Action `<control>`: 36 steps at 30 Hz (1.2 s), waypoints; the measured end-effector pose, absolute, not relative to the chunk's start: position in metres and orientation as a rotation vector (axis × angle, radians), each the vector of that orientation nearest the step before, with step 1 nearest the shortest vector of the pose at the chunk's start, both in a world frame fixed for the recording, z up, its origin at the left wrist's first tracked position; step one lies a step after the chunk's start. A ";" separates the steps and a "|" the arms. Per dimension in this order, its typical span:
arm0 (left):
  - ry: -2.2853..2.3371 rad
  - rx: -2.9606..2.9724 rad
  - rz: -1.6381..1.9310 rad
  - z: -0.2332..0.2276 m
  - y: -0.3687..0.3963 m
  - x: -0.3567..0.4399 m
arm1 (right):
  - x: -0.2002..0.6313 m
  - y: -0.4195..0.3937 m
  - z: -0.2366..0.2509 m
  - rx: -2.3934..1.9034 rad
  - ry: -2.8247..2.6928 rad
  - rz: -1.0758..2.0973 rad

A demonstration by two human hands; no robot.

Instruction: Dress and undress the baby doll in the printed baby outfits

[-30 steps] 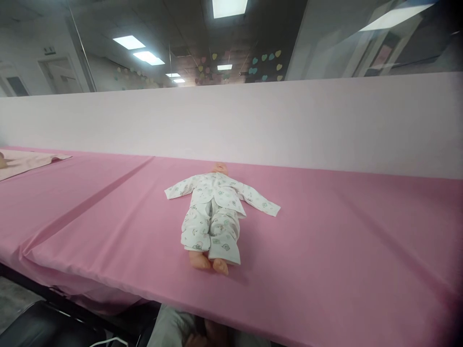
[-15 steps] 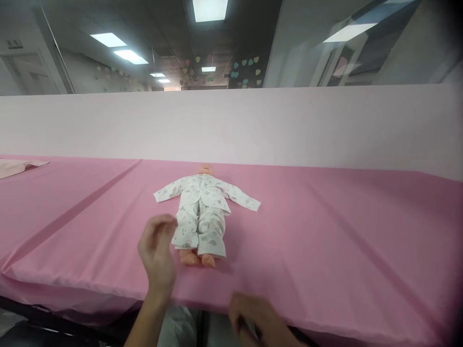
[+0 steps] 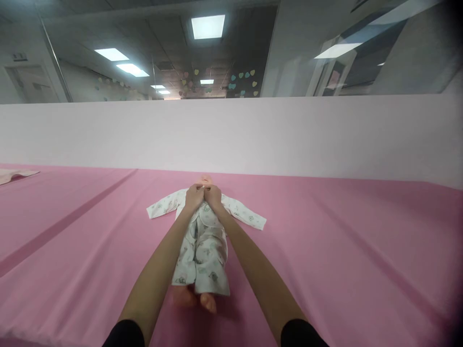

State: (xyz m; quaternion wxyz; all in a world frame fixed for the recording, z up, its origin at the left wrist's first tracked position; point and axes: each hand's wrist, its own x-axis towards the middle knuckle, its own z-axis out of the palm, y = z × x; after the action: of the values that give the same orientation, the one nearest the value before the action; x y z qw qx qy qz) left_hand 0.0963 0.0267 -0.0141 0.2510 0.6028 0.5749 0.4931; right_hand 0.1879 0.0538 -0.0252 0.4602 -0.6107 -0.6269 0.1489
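Observation:
A baby doll (image 3: pixel 201 250) in white printed pyjamas lies on its back on the pink table cover (image 3: pixel 343 250), feet towards me, sleeves spread to both sides. Both my arms reach out over its legs. My left hand (image 3: pixel 194 196) and my right hand (image 3: pixel 213 196) are side by side at the doll's chest, just below its chin, fingers curled into the top of the pyjama jacket (image 3: pixel 208 219). The doll's head (image 3: pixel 205 180) shows just beyond my knuckles. My hands hide the jacket's collar and what the fingers pinch.
A pale pink partition wall (image 3: pixel 289 135) runs along the table's far edge, with glass above it. A light pink cloth (image 3: pixel 14 175) lies at the far left of the table. A fold runs diagonally through the cover at left.
My hands rose from near the table's front edge, reached forward over the doll and closed on the jacket at its chest. The view has tilted down and moved closer.

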 end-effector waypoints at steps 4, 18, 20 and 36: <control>1.752 1.773 1.143 -0.019 0.054 0.098 | 0.183 0.078 -0.038 -1.575 -1.542 0.311; 1.765 1.826 1.078 -0.032 0.071 0.092 | 0.192 0.077 -0.050 -1.455 -1.434 0.372; 1.778 1.827 1.093 -0.032 0.071 0.092 | 0.191 0.075 -0.049 -1.435 -1.423 0.385; 1.538 1.888 1.089 -0.027 0.076 0.085 | 0.193 0.068 -0.039 -1.401 -1.376 0.346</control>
State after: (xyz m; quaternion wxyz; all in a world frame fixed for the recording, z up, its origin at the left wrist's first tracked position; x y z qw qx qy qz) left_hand 0.0846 0.0762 -0.0272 0.2350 0.6879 0.5604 0.3969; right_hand 0.1929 0.0677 -0.0386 0.5427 -0.5902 -0.5795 0.1459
